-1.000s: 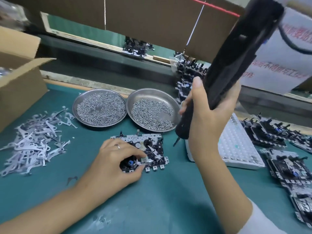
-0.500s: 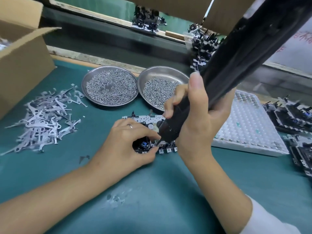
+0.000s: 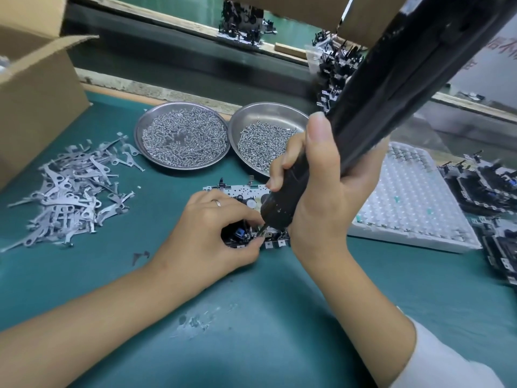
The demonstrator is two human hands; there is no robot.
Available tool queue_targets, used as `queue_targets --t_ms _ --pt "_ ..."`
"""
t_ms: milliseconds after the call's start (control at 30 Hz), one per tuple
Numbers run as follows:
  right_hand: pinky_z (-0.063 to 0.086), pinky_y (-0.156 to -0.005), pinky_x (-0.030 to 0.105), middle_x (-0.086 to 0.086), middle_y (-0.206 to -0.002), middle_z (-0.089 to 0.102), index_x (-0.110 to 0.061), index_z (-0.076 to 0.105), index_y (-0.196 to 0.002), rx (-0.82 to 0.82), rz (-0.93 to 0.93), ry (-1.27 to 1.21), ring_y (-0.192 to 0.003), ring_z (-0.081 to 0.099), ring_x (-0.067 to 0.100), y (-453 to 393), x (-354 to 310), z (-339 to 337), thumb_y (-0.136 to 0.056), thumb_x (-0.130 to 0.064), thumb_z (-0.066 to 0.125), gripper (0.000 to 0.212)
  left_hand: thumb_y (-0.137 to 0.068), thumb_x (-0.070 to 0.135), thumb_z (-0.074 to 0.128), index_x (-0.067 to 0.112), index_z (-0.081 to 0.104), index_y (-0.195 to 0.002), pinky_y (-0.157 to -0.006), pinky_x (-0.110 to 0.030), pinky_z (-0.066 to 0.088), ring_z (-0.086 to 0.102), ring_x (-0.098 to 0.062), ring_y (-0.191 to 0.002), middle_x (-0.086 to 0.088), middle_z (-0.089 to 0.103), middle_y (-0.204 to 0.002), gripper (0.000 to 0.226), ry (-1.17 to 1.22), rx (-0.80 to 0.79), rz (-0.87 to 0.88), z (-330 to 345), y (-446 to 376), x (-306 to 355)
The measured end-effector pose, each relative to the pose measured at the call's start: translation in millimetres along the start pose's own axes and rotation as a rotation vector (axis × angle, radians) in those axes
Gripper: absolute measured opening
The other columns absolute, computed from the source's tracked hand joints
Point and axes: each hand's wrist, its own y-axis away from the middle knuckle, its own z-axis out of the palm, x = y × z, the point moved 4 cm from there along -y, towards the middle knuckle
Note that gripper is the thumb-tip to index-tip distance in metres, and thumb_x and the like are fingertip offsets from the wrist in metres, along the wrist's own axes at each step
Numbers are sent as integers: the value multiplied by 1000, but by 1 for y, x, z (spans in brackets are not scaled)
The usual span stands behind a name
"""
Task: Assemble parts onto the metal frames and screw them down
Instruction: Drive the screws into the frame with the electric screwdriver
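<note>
Head view: right grip (image 3: 321,197) closed round electric screwdriver (image 3: 391,88), tip down-left on metal frame (image 3: 240,190), left grip (image 3: 207,236) pinching it.

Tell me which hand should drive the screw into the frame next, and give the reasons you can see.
Right. The right hand already grips the black electric screwdriver, its bit tip down at the metal frame. The left hand is busy pinching a part at the frame's near edge, steadying it.

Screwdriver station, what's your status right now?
Right hand gripping screwdriver, tip down on frame. Left hand pinching frame steady. Nothing blocking.
</note>
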Motion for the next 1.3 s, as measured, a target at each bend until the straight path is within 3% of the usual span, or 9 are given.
queue_targets --t_ms 167,467,633,967,1067,1167,1200,1233,1300 --pt "37 -41 22 6 -58 44 -10 37 -96 1 1 9 -35 41 18 2 1 0 -80 -21 59 29 -61 22 74 16 74 -77 -87 -31 38 51 -7 -79 21 57 -75 18 -1 -11 -16 0 1 -2" --pt "37 -41 24 11 -57 45 -15 39 -89 -12 -15 25 -35 42 21 1 -1 -3 -81 -20 59 23 -61 21 74 20 74 -77 -86 -31 39 52 -9 -79 19 59 -74 16 4 -16 -34 1 1 -1" --pt "38 -42 24 2 -49 47 -11 37 -92 3 -86 13 -33 43 23 -11 -8 -13 -84 -18 57 22 -63 23 73 22 75 -81 -91 -29 38 53 -8 -81 16 66 -75 18 12 -26 -52 0 2 -2" --pt "42 -48 28 5 -59 50 -17 40 -98 -63 34 112 -44 47 23 -11 6 -19 -84 -25 60 25 -66 24 73 21 75 -86 -92 -40 44 61 -15 -83 10 69 -79 21 -1 -47 -47 -1 2 -1" --pt "50 -73 37 5 -88 55 -17 34 -127 -23 -4 242 -78 57 22 -8 4 -28 -83 -33 57 52 -67 32 75 22 73 -98 -90 -36 46 61 -11 -85 13 69 -85 33 45 -54 -39 -3 2 -1" --pt "43 -82 23 -15 -90 49 -29 42 -116 204 -28 423 -88 51 5 10 3 -54 -84 -36 56 36 -74 46 65 31 68 -103 -85 -17 45 62 -4 -85 15 69 -92 32 216 73 -132 -12 0 -5" --pt "41 -82 22 -15 -92 49 -30 43 -111 202 5 521 -89 50 4 17 5 -58 -85 -35 57 30 -78 43 63 33 67 -102 -84 -14 45 62 -4 -87 13 69 -93 26 257 139 -169 -16 -2 -9" --pt "41 -83 23 -12 -97 49 -29 44 -112 119 76 648 -93 50 5 25 11 -57 -83 -36 58 32 -82 40 60 35 65 -101 -83 -14 44 62 -5 -89 11 69 -95 20 279 202 -202 -19 -4 -14" --pt "40 -94 30 -3 -116 46 -25 41 -126 -163 192 1019 -111 46 13 40 27 -45 -79 -50 61 57 -88 35 51 35 63 -101 -82 -16 45 62 -10 -95 6 69 -98 18 299 304 -247 -24 -8 -22"
